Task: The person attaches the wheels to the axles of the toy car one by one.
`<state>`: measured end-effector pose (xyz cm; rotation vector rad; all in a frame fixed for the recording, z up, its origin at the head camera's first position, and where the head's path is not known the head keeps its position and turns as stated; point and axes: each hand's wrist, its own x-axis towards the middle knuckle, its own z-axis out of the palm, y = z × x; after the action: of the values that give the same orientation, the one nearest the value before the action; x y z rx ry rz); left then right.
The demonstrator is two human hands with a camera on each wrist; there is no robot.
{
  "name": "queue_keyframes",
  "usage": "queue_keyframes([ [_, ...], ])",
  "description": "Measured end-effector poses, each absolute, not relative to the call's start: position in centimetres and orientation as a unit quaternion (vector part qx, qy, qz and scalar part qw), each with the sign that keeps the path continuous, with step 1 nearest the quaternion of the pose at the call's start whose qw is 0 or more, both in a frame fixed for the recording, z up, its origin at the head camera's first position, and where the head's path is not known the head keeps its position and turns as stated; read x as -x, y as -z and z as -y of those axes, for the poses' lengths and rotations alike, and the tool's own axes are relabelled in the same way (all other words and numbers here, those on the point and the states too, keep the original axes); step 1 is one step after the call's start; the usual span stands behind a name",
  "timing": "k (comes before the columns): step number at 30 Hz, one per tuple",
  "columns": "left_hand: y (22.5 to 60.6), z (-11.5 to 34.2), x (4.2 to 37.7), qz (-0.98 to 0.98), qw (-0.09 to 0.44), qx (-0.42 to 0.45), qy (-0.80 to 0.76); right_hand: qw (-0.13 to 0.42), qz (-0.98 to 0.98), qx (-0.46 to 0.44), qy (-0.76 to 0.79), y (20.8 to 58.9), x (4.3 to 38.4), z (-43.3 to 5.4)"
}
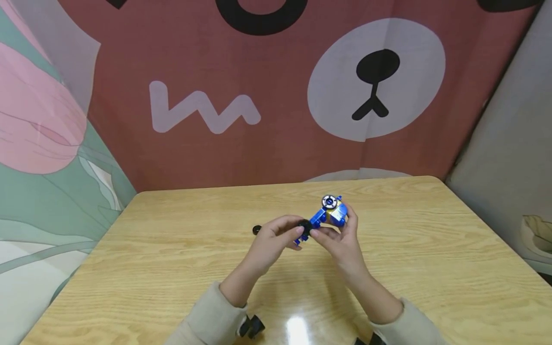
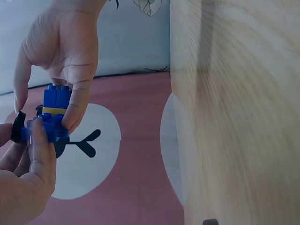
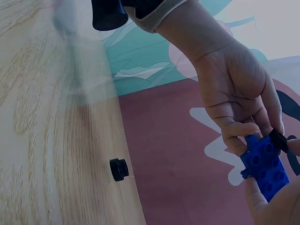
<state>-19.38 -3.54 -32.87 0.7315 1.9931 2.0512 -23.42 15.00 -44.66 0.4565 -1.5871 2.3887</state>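
Both hands hold a building-block toy car in blue and yellow, raised above the wooden table. My left hand pinches its lower end, with thumb and fingers at a black wheel. The right hand grips the body from the other side, its thumb tip also close to that wheel. A second wheel with a pale hub faces up near the top end. Blue studs on the car show between the fingers in the right wrist view. Part of the body is hidden behind the fingers.
A loose black wheel lies on the table just left of my left hand. Behind the table hangs a reddish-brown cloth with a bear print. A pale object stands beyond the right edge.
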Motion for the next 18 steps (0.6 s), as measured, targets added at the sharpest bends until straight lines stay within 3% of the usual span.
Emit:
queue_keyframes([
  [18, 34.1, 2.9, 19.2, -0.600, 0.144, -0.157, -0.771, 0.132, 0.560, -0.144, -0.805, 44.6, 23.2, -14.6],
])
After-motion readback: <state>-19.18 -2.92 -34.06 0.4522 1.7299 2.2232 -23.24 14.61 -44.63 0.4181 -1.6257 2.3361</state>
